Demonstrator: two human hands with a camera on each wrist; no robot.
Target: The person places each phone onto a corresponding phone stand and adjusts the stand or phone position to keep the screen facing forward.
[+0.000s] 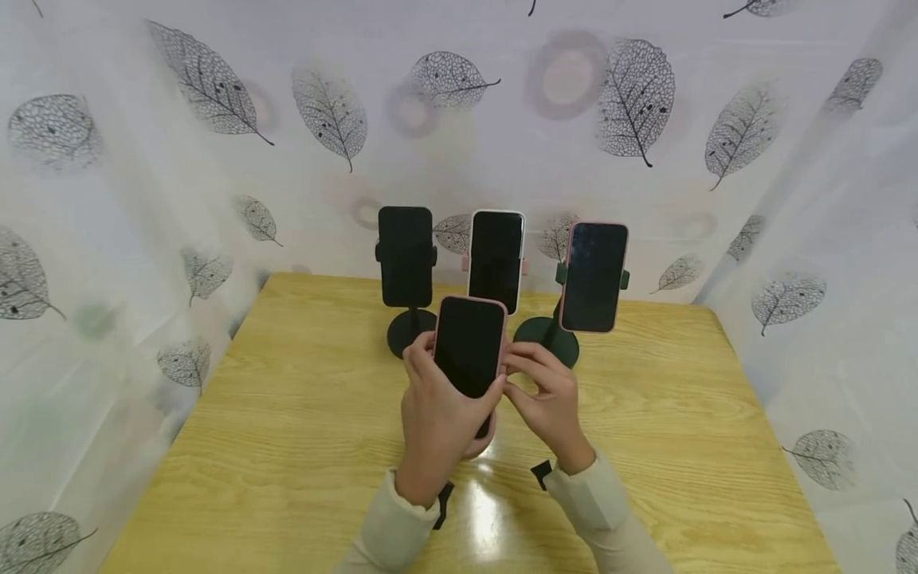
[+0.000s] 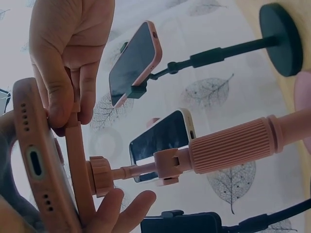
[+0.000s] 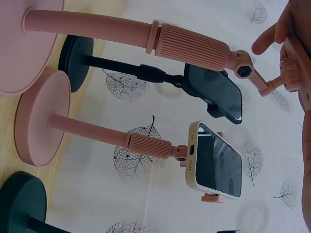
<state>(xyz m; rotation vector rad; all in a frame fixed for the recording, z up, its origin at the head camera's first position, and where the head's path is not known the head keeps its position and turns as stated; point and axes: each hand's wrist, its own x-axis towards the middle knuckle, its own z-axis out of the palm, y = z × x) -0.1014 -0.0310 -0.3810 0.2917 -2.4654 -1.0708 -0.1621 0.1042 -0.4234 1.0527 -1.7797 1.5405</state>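
Observation:
A phone in a pink case (image 1: 469, 343) stands tilted in front of me, at the clamp (image 2: 80, 170) of a pink phone stand (image 2: 233, 145). My left hand (image 1: 437, 406) grips the phone from its left, with the thumb across the lower screen. In the left wrist view, fingertips (image 2: 138, 208) of that hand reach behind the clamp. On the other side my right hand (image 1: 548, 391) pinches the clamp's end by thumb and fingers. Whether the phone sits fully within the clamp is hard to see.
Behind stand a black stand with a black phone (image 1: 406, 255), a white-edged phone (image 1: 496, 255) on a second pink stand (image 3: 46, 116), and a pink-edged phone (image 1: 594, 279) on a dark green stand (image 1: 548, 339). Leaf-print curtain (image 1: 459, 151) surrounds the wooden table (image 1: 287, 430).

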